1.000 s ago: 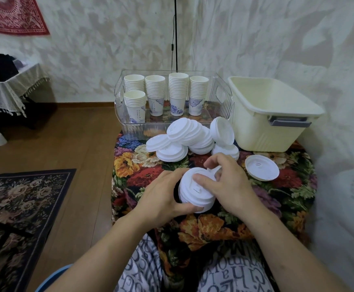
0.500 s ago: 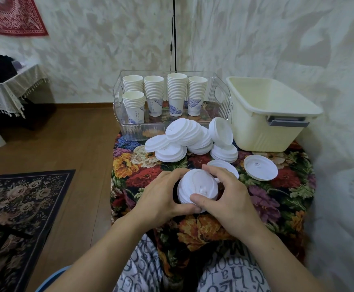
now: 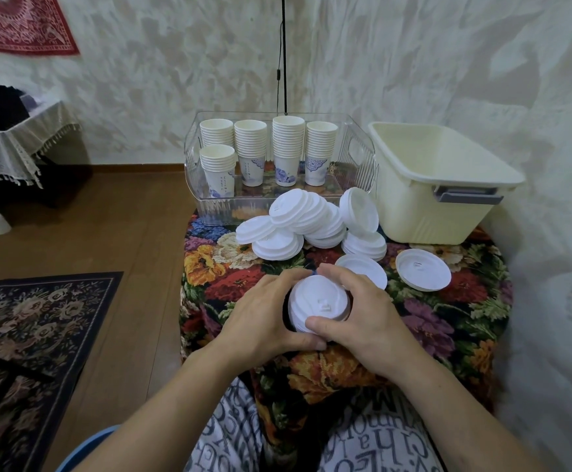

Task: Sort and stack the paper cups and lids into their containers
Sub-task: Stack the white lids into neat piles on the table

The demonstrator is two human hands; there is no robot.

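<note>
Lids first: small stack of white plastic cup lids (image 3: 318, 306) sits centre frame, low on the floral-cloth bench (image 3: 448, 321). Our left hand (image 3: 260, 321) and right hand (image 3: 363, 318) both grip its rim, fingers curled round it. We'd square the edges, keep it level, then carry it to the empty cream plastic tub (image 3: 448, 185), upper right.

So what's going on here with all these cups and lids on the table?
A person is sorting cups and lids. Both hands, the left hand and the right hand, grip a small stack of white lids above the flowered tablecloth. Five paper cup stacks already stand in the clear bin. The cream tub appears empty, and loose lids still lie piled in front of the bin.
</note>
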